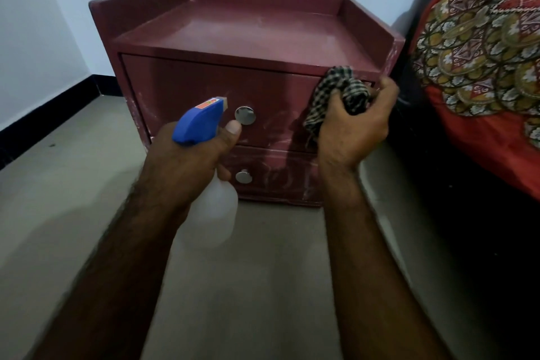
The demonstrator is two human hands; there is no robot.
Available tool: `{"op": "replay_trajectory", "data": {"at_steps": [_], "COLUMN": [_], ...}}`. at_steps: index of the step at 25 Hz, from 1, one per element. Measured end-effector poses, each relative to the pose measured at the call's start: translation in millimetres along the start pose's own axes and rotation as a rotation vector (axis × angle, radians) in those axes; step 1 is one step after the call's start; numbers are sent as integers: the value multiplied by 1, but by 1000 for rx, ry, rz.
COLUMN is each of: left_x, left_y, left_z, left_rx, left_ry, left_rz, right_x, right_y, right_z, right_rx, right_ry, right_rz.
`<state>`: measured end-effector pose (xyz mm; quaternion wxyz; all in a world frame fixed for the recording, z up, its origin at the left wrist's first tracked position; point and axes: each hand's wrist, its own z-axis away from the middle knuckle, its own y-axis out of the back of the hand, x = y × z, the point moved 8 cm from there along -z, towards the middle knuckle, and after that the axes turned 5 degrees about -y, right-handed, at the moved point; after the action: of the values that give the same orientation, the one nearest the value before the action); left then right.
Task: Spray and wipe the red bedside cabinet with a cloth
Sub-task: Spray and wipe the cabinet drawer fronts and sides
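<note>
The red bedside cabinet (233, 38) stands against the wall, with two drawers and round metal knobs. My left hand (190, 161) grips a spray bottle (201, 123) with a blue head and a clear body, its nozzle aimed at the upper drawer front near the knob (245, 115). My right hand (353, 126) holds a bunched black-and-white checked cloth (336, 93) against the right end of the upper drawer. Whitish smears show on both drawer fronts.
A bed with a red patterned cover (482, 61) and a dark frame stands close on the right of the cabinet. Grey floor (263, 286) lies in front. White walls with a black skirting (43, 120) run along the left.
</note>
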<state>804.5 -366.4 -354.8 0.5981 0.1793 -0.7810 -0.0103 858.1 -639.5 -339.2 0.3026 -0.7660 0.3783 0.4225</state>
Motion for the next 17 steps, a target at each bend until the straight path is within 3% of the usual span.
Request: {"op": "replay_trajectory", "data": {"at_steps": [7,12,17], "left_x": [4,6,4], "left_y": [-10,-16,-23], "left_z": [0,2,2], "left_rx": [-13,-24,-23], "left_ry": [-24,-38,-27], "left_rz": [2,7,13], "right_x": [-12,2,-4], "right_y": [-27,5,-6], "right_z": [12,-13,-9], "right_rx": [-175,2,-81], "right_ry": [65,-28,26], "right_rz": [23,-25,13]}}
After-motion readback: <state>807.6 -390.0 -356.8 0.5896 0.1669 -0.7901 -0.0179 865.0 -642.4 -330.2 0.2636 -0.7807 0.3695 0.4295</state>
